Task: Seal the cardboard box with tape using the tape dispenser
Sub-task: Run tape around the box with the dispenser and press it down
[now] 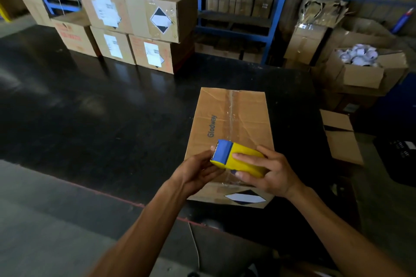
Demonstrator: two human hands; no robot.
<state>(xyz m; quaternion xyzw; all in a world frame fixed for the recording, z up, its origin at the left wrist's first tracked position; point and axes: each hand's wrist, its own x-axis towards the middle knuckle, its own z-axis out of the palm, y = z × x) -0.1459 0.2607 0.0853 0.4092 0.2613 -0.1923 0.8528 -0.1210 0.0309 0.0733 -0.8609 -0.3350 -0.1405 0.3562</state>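
Observation:
A closed brown cardboard box (234, 119) printed "Glodway" lies on the black table (90, 114) in front of me, with clear tape shining along its centre seam. Over its near end I hold a yellow tape dispenser (238, 158) with a blue front. My right hand (267, 171) wraps around the yellow body from the right. My left hand (198, 171) touches the blue cutter end from the left, fingers curled at its edge. Whether a tape end is pinched there is hidden.
Several stacked cartons (135, 24) with white labels stand at the table's far side. Blue metal shelving (236, 7) rises behind them. To the right, off the table, sit open cartons, one holding white rolls (358, 56), and a smaller box (340, 135).

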